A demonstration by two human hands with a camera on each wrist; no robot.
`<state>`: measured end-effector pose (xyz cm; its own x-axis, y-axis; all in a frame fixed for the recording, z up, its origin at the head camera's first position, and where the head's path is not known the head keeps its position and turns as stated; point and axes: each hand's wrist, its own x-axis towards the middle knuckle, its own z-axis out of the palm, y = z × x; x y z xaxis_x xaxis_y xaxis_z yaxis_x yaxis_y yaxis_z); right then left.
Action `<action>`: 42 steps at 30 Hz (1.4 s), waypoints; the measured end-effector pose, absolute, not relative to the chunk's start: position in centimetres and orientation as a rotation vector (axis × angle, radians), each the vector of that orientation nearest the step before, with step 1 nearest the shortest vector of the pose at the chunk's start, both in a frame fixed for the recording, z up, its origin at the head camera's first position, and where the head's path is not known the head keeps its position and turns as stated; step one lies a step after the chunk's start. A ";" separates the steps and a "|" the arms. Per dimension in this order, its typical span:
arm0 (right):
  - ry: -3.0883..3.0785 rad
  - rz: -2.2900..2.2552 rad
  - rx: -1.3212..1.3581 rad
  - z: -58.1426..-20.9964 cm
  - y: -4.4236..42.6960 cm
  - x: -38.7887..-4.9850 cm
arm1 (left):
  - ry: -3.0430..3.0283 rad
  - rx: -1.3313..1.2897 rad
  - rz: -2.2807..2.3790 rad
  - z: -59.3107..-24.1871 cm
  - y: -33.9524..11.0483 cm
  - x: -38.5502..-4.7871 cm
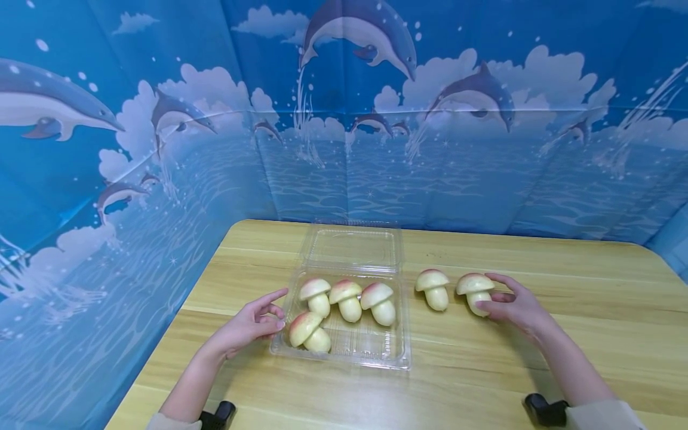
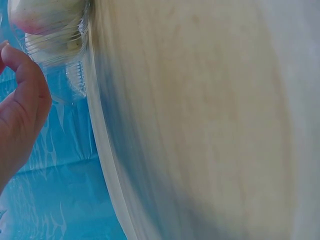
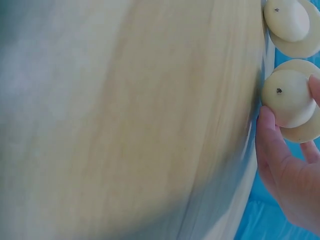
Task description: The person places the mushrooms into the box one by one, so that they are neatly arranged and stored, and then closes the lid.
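Note:
My right hand (image 1: pixel 513 304) grips a mushroom-shaped model (image 1: pixel 475 291) at the right of the table, thumb on its stem and fingers by its cap. The right wrist view shows the pale round stem end (image 3: pixel 290 97) between thumb and fingers. A second mushroom model (image 1: pixel 432 289) lies just left of it. In the middle stands an open clear plastic clamshell box (image 1: pixel 360 359) with several mushroom models (image 1: pixel 349 300) inside, cream with pinkish caps. At the box's left side is my left hand (image 1: pixel 252 322), fingers loosely bent around its edge; whether they touch it I cannot tell.
The box's hinged lid (image 1: pixel 355 246) lies back toward the far edge of the wooden table (image 1: pixel 537 370). Behind and left hangs a blue curtain (image 1: pixel 376 173) printed with dolphins. Dark wrist devices (image 1: pixel 545 411) show near both sleeves.

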<state>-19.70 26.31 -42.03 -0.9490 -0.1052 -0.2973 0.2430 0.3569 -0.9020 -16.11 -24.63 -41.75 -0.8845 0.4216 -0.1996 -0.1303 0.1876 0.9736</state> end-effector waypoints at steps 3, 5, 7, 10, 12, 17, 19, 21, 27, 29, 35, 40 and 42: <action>2.293 -1.662 0.130 -42.0 26.4 -19.6 | 2.046 0.267 1.742 -41.8 -24.6 -16.1; 2.272 -1.693 0.132 -42.0 26.4 -19.5 | 2.043 0.264 1.744 -41.8 -24.6 -16.1; 2.255 -1.719 0.125 -41.9 26.5 -19.4 | 2.038 0.262 1.747 -41.8 -24.6 -16.1; 2.248 -1.739 0.113 -41.7 26.5 -19.2 | 2.033 0.263 1.749 -41.8 -24.6 -16.0; 2.256 -1.736 0.101 -41.5 26.5 -19.0 | 2.030 0.267 1.751 -41.8 -24.7 -16.0; 2.247 -1.750 0.067 -41.1 26.5 -18.7 | 2.025 0.276 1.757 -41.8 -24.7 -15.9; 2.230 -1.766 0.056 -41.0 26.5 -18.6 | 2.026 0.283 1.755 -41.8 -24.7 -15.9; 2.217 -1.776 0.047 -40.9 26.5 -18.5 | 2.027 0.290 1.753 -41.8 -24.6 -15.9; 2.199 -1.796 0.011 -40.7 26.5 -18.1 | 2.031 0.315 1.748 -41.9 -24.6 -15.9; 2.200 -1.798 -0.005 -40.5 26.4 -17.9 | 2.033 0.315 1.746 -41.9 -24.6 -15.8; 2.228 -1.770 -0.044 -39.9 26.0 -17.4 | 2.036 0.284 1.742 -41.9 -24.7 -15.9; 2.245 -1.744 -0.087 -39.2 25.4 -17.0 | 2.044 0.293 1.744 -41.7 -24.6 -16.0; 2.249 -1.733 -0.103 -38.9 25.1 -16.9 | 2.045 0.303 1.746 -41.6 -24.5 -16.0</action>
<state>-16.88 25.10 -38.86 -0.9526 -0.2369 -0.1909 0.1243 0.2699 -0.9548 -16.00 -24.48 -41.60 -0.8828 0.4334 -0.1810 -0.1106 0.1825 0.9770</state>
